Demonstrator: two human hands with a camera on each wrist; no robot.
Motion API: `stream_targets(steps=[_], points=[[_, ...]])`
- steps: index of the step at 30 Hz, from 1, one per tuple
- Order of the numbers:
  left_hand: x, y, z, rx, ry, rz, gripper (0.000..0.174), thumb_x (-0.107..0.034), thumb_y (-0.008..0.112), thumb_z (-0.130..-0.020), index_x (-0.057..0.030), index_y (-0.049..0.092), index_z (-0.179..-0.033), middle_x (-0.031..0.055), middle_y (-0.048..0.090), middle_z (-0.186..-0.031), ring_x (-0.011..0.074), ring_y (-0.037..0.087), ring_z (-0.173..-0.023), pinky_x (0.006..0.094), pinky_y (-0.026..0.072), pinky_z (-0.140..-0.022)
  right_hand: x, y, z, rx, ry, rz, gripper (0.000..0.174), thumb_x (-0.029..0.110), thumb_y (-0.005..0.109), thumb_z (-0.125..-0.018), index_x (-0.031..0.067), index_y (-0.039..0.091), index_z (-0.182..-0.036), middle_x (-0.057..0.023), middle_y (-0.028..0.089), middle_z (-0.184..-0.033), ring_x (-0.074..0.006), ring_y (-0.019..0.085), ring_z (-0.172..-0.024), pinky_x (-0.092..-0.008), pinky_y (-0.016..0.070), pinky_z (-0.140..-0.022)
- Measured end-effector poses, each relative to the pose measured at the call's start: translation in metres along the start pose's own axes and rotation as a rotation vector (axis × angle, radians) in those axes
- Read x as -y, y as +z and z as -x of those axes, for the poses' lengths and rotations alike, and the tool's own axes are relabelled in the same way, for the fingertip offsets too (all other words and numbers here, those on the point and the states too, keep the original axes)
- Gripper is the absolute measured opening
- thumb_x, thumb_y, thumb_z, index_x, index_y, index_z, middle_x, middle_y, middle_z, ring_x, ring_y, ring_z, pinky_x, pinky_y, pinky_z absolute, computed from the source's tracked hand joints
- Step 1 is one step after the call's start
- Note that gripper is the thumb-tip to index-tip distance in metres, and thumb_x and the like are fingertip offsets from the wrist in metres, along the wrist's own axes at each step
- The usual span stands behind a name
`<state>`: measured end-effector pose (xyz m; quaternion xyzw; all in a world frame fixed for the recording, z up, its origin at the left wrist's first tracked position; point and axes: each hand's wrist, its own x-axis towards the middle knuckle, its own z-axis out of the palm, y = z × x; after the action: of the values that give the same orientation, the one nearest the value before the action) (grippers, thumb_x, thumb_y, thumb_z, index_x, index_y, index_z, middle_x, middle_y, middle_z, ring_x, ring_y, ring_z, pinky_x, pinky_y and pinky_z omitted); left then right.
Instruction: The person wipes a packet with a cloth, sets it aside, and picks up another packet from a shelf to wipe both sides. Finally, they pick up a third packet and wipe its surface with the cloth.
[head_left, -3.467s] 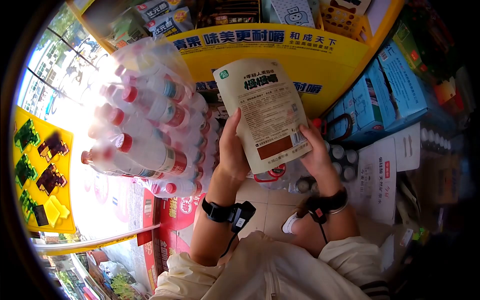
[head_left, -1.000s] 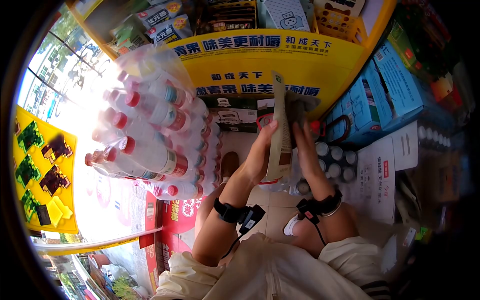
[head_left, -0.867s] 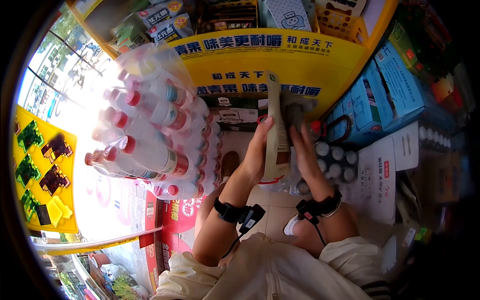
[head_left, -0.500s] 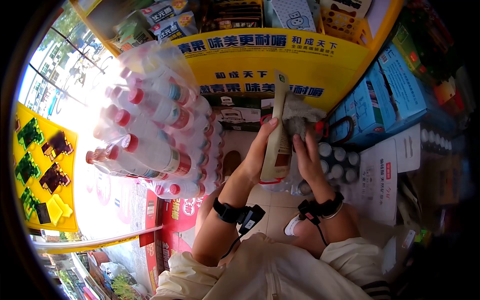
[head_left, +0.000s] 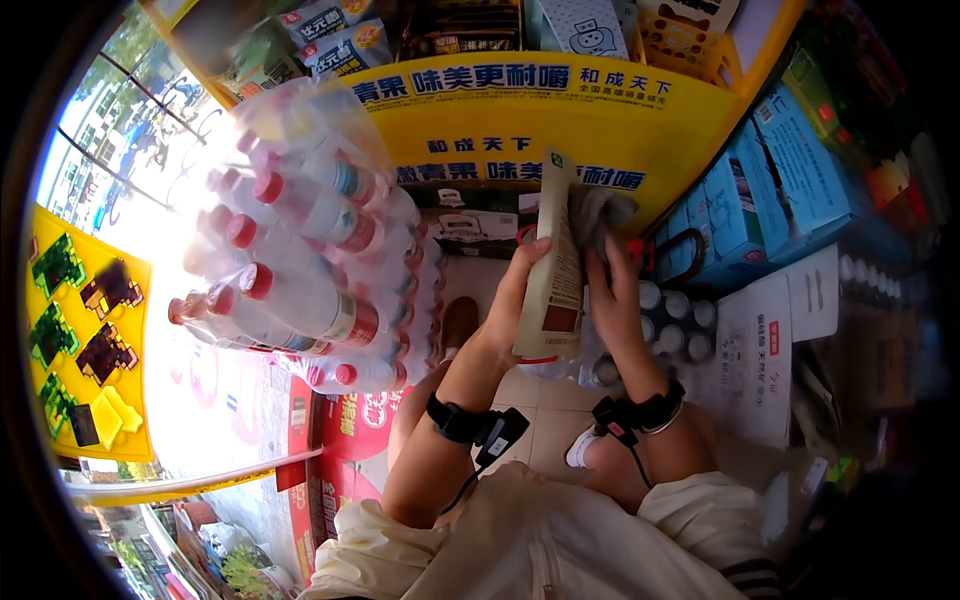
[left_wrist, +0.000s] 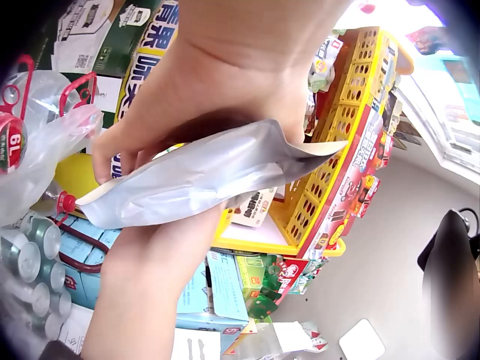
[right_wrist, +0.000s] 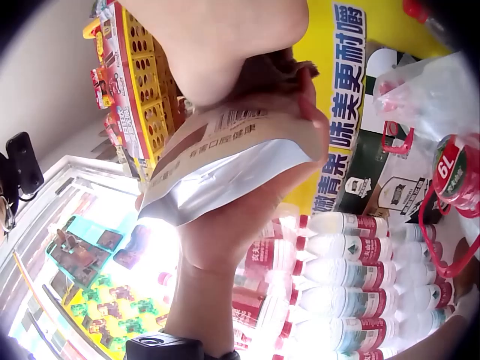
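A beige stand-up pouch (head_left: 552,285) with printed text is turned nearly edge-on in front of me in the head view. My left hand (head_left: 512,305) grips it along its left side, thumb near the edge. On the pouch's other face, my right hand (head_left: 617,300) holds a bunched grey cloth (head_left: 603,208) against it. The silvery bottom fold of the pouch (left_wrist: 184,178) faces the left wrist camera. In the right wrist view the cloth (right_wrist: 276,73) shows dark beneath my right hand (right_wrist: 225,45), and part of it is hidden.
Shrink-wrapped water bottles (head_left: 310,250) are stacked at the left. A yellow display shelf (head_left: 470,120) with packaged snacks stands ahead. Blue cartons (head_left: 715,220) and several cans (head_left: 690,325) are at the right. Large bottles with red handles (right_wrist: 454,176) stand low in front.
Earlier both hands held the pouch face-on; now it is edge-on in my left hand, and the grey cloth is in my right. The cloth has shifted slightly against the pouch over the last second.
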<state>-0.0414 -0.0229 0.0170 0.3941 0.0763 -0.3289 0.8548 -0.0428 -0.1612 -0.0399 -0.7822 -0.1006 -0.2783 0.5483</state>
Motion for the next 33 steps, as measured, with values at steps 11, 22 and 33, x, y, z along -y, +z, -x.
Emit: stream_targets(steps=[11,22,33], points=[[0.008,-0.01,-0.008,0.012,-0.11,-0.283,0.055,-0.053,0.047,-0.087,-0.0062,0.055,-0.114,0.0073,0.058,-0.092,0.0169,0.055,-0.076,0.0302,0.0448,-0.064,0.018,-0.001,0.008,-0.105,0.451,-0.441,0.031,0.012,0.046,-0.098,0.0001,0.049,-0.126,-0.0085,0.056,-0.114,-0.0152,0.053,-0.101,-0.0268,0.0415,-0.087],[0.019,-0.061,-0.042,0.458,0.402,-0.209,0.05,-0.048,0.053,-0.082,-0.0223,0.052,-0.125,0.0019,0.058,-0.122,0.0211,0.049,-0.12,0.0536,0.017,-0.11,0.04,-0.002,0.007,0.313,-0.118,-0.116,0.028,0.008,0.06,-0.085,-0.0008,0.06,-0.113,-0.0199,0.045,-0.137,-0.0366,0.048,-0.123,-0.0394,0.0378,-0.101],[0.003,-0.019,-0.014,0.203,-0.006,0.376,0.05,-0.051,0.046,-0.09,-0.0123,0.052,-0.121,0.0114,0.061,-0.11,0.0241,0.058,-0.103,0.0394,0.0508,-0.084,0.03,0.002,0.01,0.114,-0.126,-0.006,0.025,0.007,0.065,-0.082,-0.0017,0.061,-0.105,-0.0194,0.058,-0.116,-0.0369,0.058,-0.105,-0.0391,0.0461,-0.09]])
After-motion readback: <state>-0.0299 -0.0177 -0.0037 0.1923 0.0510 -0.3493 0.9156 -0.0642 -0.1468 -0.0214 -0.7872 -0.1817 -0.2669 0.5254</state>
